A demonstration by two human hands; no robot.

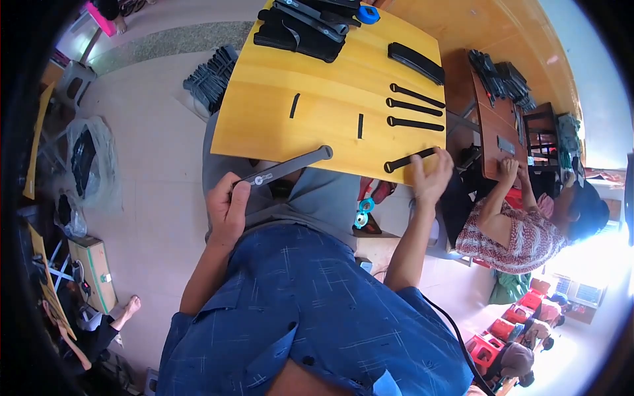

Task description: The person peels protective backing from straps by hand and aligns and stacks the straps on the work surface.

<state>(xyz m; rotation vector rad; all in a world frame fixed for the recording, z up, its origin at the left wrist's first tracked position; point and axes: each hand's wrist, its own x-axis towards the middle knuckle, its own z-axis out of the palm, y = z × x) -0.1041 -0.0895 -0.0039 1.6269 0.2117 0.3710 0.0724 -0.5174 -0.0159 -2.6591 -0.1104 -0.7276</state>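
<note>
My left hand (228,206) is closed around one end of a dark grey strap (287,166) with a white round logo and a rounded, holed tip. This strap points up and right, over the front edge of the yellow table (257,125). At the table's right front corner, my right hand (432,177) has its fingers apart, over the right end of a black strap (403,162) lying there. Whether the fingers touch that strap, I cannot tell. Several similar black straps (415,123) lie in a column just beyond it.
Black strap bundles (300,36) and a blue tape measure (368,14) sit at the table's far side. A thicker black bundle (416,63) lies far right. Two short black strips (360,126) mark the middle. A person (515,231) works at a brown table (492,125) on the right.
</note>
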